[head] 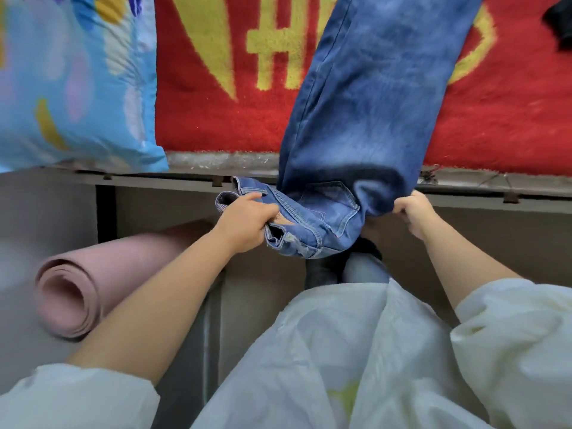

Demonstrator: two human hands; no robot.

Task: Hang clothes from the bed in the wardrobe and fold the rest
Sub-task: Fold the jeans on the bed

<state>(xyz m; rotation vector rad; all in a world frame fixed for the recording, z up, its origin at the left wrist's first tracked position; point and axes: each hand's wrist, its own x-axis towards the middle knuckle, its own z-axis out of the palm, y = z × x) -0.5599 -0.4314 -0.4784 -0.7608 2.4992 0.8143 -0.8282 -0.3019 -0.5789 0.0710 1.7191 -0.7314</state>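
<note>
The blue jeans [365, 97] lie lengthwise on the red and yellow blanket [216, 113] covering the bed, their long axis running from the top of the frame, slightly right of centre, down to the bed's edge at centre, where the waistband end hangs over. The left hand [247, 222], forearm reaching up from lower left, grips the bunched waistband with curled fingers. The right hand [413, 212], arm extended from lower right, pinches the denim's right edge. A blue patterned pillow [71, 78] sits upper left; a rolled pink mat [89, 292] lies at left.
</note>
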